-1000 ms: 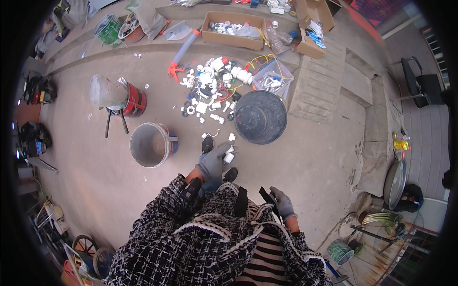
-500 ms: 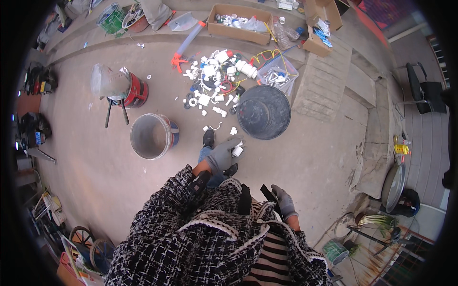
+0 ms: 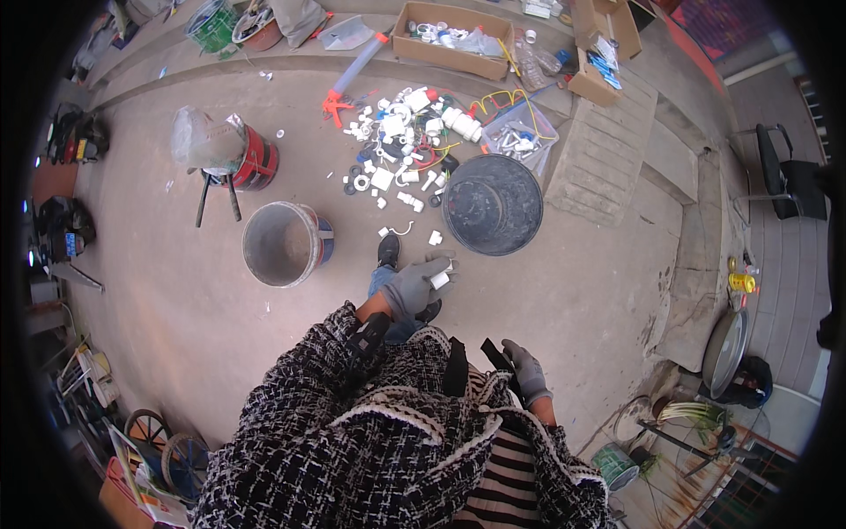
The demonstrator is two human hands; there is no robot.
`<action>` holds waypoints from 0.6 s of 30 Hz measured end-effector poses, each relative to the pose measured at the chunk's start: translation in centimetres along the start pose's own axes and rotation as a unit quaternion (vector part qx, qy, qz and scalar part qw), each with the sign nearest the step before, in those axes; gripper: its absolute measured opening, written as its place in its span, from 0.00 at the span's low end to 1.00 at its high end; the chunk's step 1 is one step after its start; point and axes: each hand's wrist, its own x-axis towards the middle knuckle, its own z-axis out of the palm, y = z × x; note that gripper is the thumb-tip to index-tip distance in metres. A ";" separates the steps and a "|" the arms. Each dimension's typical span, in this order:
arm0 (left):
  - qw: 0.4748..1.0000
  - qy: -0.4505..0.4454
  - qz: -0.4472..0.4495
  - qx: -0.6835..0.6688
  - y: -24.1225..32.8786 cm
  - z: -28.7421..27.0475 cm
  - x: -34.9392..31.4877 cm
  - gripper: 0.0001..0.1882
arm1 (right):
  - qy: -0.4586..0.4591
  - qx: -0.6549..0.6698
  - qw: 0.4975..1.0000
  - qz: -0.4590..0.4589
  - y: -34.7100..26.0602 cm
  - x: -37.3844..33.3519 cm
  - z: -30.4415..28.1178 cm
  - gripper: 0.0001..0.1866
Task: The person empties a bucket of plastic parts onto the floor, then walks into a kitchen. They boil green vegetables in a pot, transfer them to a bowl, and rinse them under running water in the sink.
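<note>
My left hand (image 3: pixel 412 289), in a grey work glove, reaches forward over my shoes. Its fingers are closed around a white plastic pipe fitting (image 3: pixel 440 279), with another pale bit showing among the fingertips. My right hand (image 3: pixel 529 375), gloved the same way, hangs beside my jacket near a black strap (image 3: pixel 494 355). Its fingers look loosely stretched, with nothing visible in them. Just beyond my left hand, a single white fitting (image 3: pixel 435 237) lies on the floor. Farther off spreads a heap of white pipe fittings (image 3: pixel 388 130), mixed with dark rings.
A black tub (image 3: pixel 493 207) stands right of the heap, a clear plastic bin (image 3: pixel 520 141) behind it. Left are a pale-rimmed bucket (image 3: pixel 286 247) and a red bucket (image 3: pixel 257 159). A cardboard box (image 3: pixel 454 57) and an orange-ended caulking gun (image 3: pixel 352 79) lie at the back.
The view has shifted slightly, so the floor things appear a little to the right. My left hand still grips the white fitting, and my right hand stays by my side.
</note>
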 end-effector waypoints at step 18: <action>0.997 0.062 -0.038 -0.029 0.5 1.2 -0.4 0.19 | -0.026 -0.020 0.999 0.022 -0.8 0.2 -0.4 0.19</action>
